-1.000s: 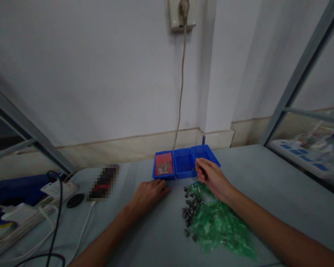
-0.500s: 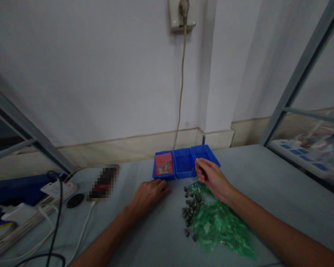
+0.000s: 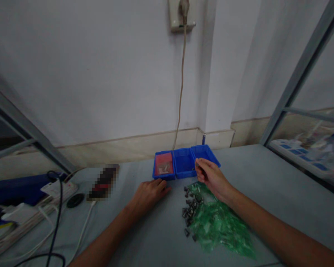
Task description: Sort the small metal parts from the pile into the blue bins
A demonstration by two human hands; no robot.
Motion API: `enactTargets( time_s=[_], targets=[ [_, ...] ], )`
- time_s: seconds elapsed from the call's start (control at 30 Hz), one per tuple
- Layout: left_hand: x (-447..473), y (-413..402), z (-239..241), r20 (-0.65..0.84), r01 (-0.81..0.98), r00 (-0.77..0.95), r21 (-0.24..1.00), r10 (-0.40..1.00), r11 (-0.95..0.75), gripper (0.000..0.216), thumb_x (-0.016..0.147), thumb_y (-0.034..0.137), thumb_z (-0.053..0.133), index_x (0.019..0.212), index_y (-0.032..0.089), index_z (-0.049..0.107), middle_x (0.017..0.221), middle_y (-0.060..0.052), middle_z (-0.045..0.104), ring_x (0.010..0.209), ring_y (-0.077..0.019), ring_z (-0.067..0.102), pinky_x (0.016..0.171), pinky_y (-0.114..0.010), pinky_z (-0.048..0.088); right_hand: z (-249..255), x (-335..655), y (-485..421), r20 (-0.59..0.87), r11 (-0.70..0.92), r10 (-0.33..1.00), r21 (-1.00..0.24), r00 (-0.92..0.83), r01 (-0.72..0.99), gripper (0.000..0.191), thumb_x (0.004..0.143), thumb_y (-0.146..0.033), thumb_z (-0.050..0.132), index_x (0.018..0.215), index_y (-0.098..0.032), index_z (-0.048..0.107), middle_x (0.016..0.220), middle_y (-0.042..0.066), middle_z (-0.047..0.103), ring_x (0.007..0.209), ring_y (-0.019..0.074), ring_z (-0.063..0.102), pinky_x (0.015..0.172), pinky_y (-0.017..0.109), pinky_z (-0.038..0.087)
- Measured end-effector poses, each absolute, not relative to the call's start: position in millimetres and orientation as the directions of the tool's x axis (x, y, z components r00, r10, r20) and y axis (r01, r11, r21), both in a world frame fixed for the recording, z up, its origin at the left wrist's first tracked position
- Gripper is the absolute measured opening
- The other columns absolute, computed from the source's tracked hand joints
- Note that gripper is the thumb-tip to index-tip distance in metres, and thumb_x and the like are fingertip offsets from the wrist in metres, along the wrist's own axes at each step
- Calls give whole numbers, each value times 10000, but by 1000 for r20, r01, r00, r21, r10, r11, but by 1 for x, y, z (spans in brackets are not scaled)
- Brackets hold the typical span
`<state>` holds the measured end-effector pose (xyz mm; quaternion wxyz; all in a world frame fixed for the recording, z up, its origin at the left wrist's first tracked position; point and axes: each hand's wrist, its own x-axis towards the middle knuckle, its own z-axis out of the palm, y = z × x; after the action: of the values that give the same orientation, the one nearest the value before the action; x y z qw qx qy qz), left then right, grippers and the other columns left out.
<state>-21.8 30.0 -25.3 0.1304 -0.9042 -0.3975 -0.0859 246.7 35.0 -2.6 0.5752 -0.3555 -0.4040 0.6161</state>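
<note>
Green pile (image 3: 219, 226): crinkled clear-green plastic pieces, heaped loosely, nearest on the right.
Dark parts (image 3: 189, 211): short, dull metal bits scattered along the pile's left edge.
Left hand (image 3: 149, 193): palm down on the smooth grey table (image 3: 267, 174), fingers slack, grasping nothing.
Right hand (image 3: 213, 177): fingers pinched on a small dark piece (image 3: 198, 165), over the pile's far edge.
Trays (image 3: 185, 163): three square blue plastic ones, side by side.
Change: both hands sit as half a second ago.
Piece: slim, dark, mostly hidden by fingers, just before the trays.

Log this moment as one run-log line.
left hand: resting on table | right hand: pinching small dark part by blue bins | green pile: beside wrist
</note>
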Motion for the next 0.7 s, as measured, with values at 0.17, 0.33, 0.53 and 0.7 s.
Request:
enactTargets(
  time_s=[0.17,0.33,0.53,0.7],
  targets=[
    [-22,30,-25,276,735,673,-146,686,-662,327,1078,382,422,885,188,600,828,-35,674,694,-174,645,588,-259,449,-3,246,36,21,-16,996,-909,-84,-417,395,817,-501,777,726,-182,563,630,-44,471,487,70,332,421,212,242],
    [-22,30,-27,288,733,674,-144,680,-665,342,1074,405,430,880,188,609,814,-33,669,708,-180,645,605,-268,456,-5,247,36,24,-13,996,-908,-83,-418,387,826,-498,770,733,-183,565,637,-41,481,488,70,342,422,214,251],
    [-21,29,-26,270,736,671,-138,690,-662,323,1071,396,436,898,193,618,835,-35,676,734,-190,650,622,-280,464,-3,246,35,37,-6,995,-904,-92,-428,383,839,-489,764,736,-184,556,652,-40,482,493,68,348,428,215,243],
    [-20,28,-23,258,743,666,-146,700,-653,331,1071,398,431,895,190,619,837,-37,671,734,-191,647,630,-286,467,1,246,33,101,43,988,-909,-119,-415,322,864,-463,749,792,-183,606,692,-37,497,498,62,352,439,214,261]
  ],
)
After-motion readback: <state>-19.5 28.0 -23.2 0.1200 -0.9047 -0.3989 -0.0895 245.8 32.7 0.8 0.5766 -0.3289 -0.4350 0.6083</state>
